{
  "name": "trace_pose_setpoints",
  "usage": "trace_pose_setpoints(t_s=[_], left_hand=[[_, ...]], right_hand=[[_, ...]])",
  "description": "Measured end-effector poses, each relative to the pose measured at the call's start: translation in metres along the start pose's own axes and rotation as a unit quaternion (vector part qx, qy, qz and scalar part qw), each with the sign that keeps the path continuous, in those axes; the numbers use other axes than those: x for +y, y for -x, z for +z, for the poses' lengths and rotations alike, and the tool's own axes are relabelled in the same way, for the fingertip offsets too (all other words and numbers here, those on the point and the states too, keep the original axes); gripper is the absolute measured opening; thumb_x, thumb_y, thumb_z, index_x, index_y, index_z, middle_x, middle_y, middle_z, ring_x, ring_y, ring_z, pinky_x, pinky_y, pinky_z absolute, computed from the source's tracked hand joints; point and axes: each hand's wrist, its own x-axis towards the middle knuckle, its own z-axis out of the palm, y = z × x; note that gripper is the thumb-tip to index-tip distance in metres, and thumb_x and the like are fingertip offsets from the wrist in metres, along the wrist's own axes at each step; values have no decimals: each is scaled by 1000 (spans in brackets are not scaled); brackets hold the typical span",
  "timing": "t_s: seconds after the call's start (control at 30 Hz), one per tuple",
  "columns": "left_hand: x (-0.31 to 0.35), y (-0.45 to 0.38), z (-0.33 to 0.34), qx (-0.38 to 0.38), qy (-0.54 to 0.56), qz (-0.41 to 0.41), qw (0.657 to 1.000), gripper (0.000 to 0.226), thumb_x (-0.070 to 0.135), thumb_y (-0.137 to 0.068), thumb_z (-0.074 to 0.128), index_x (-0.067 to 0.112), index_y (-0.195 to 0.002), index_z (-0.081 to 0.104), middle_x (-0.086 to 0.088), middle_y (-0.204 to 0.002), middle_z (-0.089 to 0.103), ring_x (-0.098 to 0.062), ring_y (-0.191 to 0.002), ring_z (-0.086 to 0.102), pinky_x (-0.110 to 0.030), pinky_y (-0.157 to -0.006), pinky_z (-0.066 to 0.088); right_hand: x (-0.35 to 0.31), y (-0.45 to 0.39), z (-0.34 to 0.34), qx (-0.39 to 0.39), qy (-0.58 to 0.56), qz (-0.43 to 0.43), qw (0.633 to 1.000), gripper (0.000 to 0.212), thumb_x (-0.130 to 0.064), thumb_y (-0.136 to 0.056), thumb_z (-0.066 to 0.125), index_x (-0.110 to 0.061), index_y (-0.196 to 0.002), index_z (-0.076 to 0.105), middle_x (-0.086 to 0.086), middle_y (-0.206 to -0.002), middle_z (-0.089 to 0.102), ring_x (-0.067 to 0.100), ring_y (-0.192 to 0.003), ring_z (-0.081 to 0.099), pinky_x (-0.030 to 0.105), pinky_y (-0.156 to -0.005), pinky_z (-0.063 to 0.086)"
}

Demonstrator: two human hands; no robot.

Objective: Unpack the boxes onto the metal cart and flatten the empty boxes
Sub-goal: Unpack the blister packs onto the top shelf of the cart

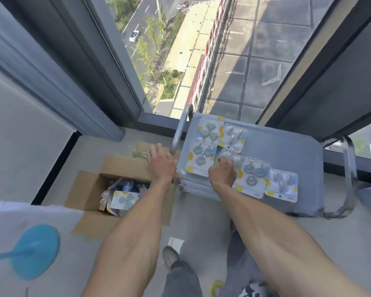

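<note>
Metal cart (276, 159) stands by the window, six blister packs on top, most crowding its near-left part. Cardboard box (99, 183) sits open on the floor left of it, packs still inside. Your right hand (222, 173) has its grip curled, pinching a blister pack (231, 156) that overlaps its neighbours; shove it and they could slide off. Left hand (160, 162): fingers spread, empty.
</note>
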Motion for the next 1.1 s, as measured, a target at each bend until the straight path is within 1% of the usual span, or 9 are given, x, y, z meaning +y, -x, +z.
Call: trace_pose_setpoints(t_s=[0.1, 0.2, 0.37, 0.47, 0.6, 0.7, 0.8, 1.0, 1.1], left_hand=[[-70, -2, -39, -10, -29, -34, 999, 56, 31, -97, 46, 13, -149, 34, -16, -156, 29, -33, -141, 32, -46, -111, 30], [-133, 1, -72, -19, -46, -80, 996, 48, 27, -96, 49, 10, -140, 41, -17, -145, 37, -34, -128, 44, -46, -100, 38], [-205, 1, -89, -93, -68, -145, 983, 39, 20, -94, 46, 8, -131, 43, -17, -140, 38, -35, -125, 42, -44, -98, 38], [-244, -8, -85, -116, -66, -173, 976, 39, 21, -93, 49, 8, -130, 46, -16, -137, 43, -34, -124, 46, -43, -97, 40], [-291, -28, -80, -164, -76, -233, 956, 36, 21, -91, 53, 6, -124, 58, -15, -127, 54, -32, -116, 56, -39, -92, 47], [-320, -50, -69, -182, -57, -269, 944, 33, 19, -88, 55, 3, -115, 64, -16, -122, 62, -34, -111, 60, -39, -86, 50], [-346, -69, -42, -202, -40, -286, 936, 32, 20, -90, 52, 5, -116, 64, -15, -119, 65, -35, -107, 61, -35, -77, 48], [-398, -99, 33, -263, -44, -296, 917, 25, 21, -92, 53, 9, -109, 66, -14, -110, 67, -34, -99, 63, -34, -77, 50], [-420, -125, 73, -288, -49, -258, 921, 25, 19, -92, 51, 8, -109, 65, -13, -111, 67, -34, -100, 62, -34, -77, 49]], right_hand=[[-45, 48, 19, 13, 0, -35, 999, 34, -11, -84, 55, -8, -118, 58, 14, -123, 52, 33, -116, 47, 41, -95, 39], [-95, 91, 49, 4, 5, -82, 997, 33, -10, -85, 53, -9, -118, 59, 12, -123, 52, 31, -116, 49, 40, -95, 40], [-161, 140, 107, -68, -17, -116, 991, 19, -9, -87, 52, -11, -103, 62, 9, -103, 60, 29, -94, 60, 32, -73, 45], [-179, 149, 149, -118, -6, -95, 988, 15, -4, -88, 53, -9, -98, 62, 7, -92, 60, 25, -82, 56, 29, -66, 41], [-185, 145, 193, -189, 38, -62, 979, 12, -8, -91, 52, -9, -101, 59, 8, -91, 55, 26, -80, 50, 30, -67, 41], [-188, 134, 220, -232, 62, -45, 970, 7, -13, -90, 53, -8, -92, 57, 10, -85, 55, 29, -77, 51, 31, -63, 39], [-183, 116, 257, -256, 75, -17, 964, 9, -4, -81, 50, -9, -84, 57, 10, -80, 58, 29, -76, 57, 30, -62, 43], [-162, 94, 339, -284, 89, 65, 952, 20, -9, -86, 52, -6, -100, 66, 15, -100, 66, 31, -91, 63, 29, -71, 46], [-149, 92, 392, -283, 79, 112, 949, 21, -9, -87, 52, -6, -103, 66, 15, -103, 66, 33, -97, 64, 29, -71, 44]])
